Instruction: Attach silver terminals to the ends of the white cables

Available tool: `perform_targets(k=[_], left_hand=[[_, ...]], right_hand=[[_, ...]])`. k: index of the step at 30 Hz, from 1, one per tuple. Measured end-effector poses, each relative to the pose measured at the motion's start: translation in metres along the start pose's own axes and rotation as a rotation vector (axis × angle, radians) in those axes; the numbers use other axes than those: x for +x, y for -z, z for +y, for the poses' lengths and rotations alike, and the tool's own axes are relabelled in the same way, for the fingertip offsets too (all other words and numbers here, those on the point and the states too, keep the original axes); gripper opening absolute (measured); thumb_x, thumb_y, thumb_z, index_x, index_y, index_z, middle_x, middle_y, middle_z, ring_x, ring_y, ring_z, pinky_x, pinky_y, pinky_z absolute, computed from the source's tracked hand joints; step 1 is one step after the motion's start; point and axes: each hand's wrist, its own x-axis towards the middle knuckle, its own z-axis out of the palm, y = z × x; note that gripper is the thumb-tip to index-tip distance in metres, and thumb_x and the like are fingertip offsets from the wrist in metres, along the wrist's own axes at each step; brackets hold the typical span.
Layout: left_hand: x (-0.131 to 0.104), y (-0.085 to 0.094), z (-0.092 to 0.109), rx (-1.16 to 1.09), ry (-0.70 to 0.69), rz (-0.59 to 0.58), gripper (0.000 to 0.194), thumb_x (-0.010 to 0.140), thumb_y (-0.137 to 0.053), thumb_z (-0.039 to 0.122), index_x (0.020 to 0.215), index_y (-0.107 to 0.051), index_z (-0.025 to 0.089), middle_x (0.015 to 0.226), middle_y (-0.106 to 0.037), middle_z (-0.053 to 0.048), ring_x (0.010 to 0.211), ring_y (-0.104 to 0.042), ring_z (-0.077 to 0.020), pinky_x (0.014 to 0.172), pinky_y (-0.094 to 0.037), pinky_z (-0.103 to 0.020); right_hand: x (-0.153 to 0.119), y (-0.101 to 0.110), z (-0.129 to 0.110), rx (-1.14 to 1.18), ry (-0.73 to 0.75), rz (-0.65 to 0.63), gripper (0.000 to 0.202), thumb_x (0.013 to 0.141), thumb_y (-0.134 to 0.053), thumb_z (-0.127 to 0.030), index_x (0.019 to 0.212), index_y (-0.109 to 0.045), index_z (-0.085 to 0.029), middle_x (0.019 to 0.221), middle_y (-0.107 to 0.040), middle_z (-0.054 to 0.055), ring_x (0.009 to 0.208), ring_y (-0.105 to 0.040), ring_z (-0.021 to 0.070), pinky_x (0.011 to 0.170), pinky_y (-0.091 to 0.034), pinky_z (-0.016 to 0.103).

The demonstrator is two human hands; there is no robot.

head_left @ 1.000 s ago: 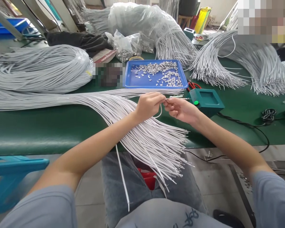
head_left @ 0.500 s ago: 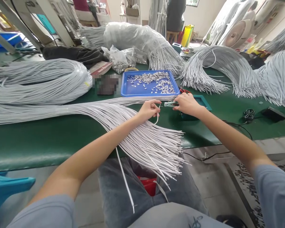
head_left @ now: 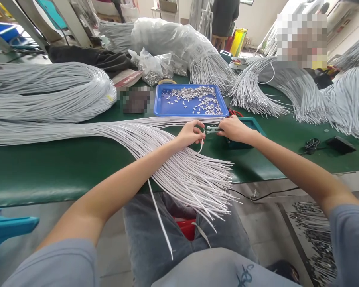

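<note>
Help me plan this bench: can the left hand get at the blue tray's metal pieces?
Probably yes: the blue tray lies just beyond the left hand, past low cables, though that hand holds a white cable.

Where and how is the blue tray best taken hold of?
Grip the tray by its left and right rims, one hand coming in from each side. It looks wide and shallow and lies flat, with loose metal bits inside, so a level lift seems wise. Cables crowd its near edge.
</note>
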Motion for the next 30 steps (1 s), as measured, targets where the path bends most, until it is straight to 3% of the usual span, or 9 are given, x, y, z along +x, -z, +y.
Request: perform_targets(k=[11, 30], left_hand=[[0.004, 0.000, -0.004, 0.011, 0.032, 0.029, 0.025, 0.073, -0.062, -0.005, 0.086, -0.050, 0.013, 0.048, -0.062, 0.003, 0.040, -0.058, -0.0104, 0.040, -0.037, -0.016], [0.001, 0.002, 0.000, -0.027, 0.014, 0.104, 0.025, 0.073, -0.063, -0.004, 0.089, -0.053, 0.012, 0.048, -0.061, 0.005, 0.040, -0.058, -0.0094, 0.042, -0.039, -0.017]], right_hand=[[0.001, 0.005, -0.015, -0.006, -0.019, 0.000, 0.025, 0.092, -0.047, -0.022, 0.093, -0.068, -0.009, 0.099, -0.071, 0.019, 0.102, -0.062, 0.0306, 0.082, -0.032, 0.037], [0.002, 0.006, -0.015, 0.023, -0.037, 0.003, 0.027, 0.093, -0.045, -0.024, 0.094, -0.067, -0.008, 0.100, -0.071, 0.019, 0.105, -0.063, 0.0300, 0.087, -0.033, 0.038]])
